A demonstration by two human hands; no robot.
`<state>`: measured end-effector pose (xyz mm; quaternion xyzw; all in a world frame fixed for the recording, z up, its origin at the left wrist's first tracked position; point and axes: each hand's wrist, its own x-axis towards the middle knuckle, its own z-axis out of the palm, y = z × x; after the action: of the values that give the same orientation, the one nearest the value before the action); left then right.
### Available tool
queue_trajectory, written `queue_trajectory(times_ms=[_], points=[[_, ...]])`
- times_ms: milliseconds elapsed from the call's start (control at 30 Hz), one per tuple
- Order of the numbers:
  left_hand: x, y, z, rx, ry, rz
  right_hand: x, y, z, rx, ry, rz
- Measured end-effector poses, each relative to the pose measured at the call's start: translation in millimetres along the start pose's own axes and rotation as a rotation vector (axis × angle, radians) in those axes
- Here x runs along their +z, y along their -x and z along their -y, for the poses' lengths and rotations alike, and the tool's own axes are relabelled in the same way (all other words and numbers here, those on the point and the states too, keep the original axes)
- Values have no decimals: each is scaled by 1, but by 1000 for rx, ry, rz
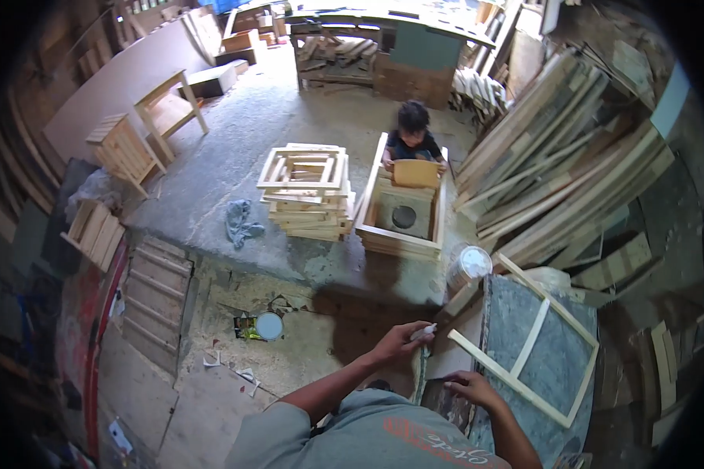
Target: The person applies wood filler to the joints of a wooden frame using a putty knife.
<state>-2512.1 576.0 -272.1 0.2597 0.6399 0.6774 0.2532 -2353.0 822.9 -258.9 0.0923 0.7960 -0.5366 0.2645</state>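
My left hand is closed round a small white object, perhaps a tube or bottle, in front of my body. Below it hangs a pale strip whose nature I cannot make out. My right hand rests at the near left edge of a grey-topped bench, its fingers apart and nothing seen in it. On that bench lies a light wooden frame with one crossbar, its near left side close to my right hand.
A person holds a wooden panel inside stacked frames. More frames stand left of them. A white bucket stands behind the bench; an open can is on the floor. Planks lean at right.
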Motion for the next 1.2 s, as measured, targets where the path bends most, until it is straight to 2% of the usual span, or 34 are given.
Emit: queue_trajectory(times_ms=[33,133,233,267,300,367,467,500,567,633,700,767,833,933,967,1067,1133,1167,1200], points=[[15,-9,3,17,40,83,8,15,-13,68,-93,-63],[63,-27,4,162,-232,314,33,55,-35,177,-293,-225],[112,-38,-7,154,-230,670,55,83,-57,88,-373,-564],[130,-39,-8,201,-210,733,59,93,-64,48,-374,-683],[147,-38,-7,251,-187,795,62,103,-42,15,-410,-856],[178,-36,-3,315,-195,921,61,121,-48,27,-337,-988],[215,-29,-15,302,-68,1053,63,151,-54,-27,-281,-1107],[231,-25,-4,271,-58,1081,66,162,-56,-26,-251,-1141],[251,-21,-28,158,29,1168,73,174,-58,-78,-242,-1274],[279,-9,-5,190,31,1154,72,190,-55,-61,-148,-1358],[294,-2,-11,137,10,1182,76,202,-65,-53,-72,-1437],[308,2,-6,199,-81,1252,88,213,-94,41,-46,-1415],[318,3,-2,168,-288,1238,95,221,-118,33,-47,-1479],[316,-18,41,102,-456,1231,107,247,-146,203,-181,-1519],[319,-21,33,145,-542,1156,115,254,-168,203,-116,-1601],[317,-47,65,43,-689,985,138,284,-222,350,-220,-1740],[319,-66,62,-36,-742,891,154,305,-254,417,-281,-1950],[318,-79,78,83,-741,809,160,314,-275,441,-288,-2060],[322,-91,94,78,-671,702,163,330,-282,493,-261,-2115]])
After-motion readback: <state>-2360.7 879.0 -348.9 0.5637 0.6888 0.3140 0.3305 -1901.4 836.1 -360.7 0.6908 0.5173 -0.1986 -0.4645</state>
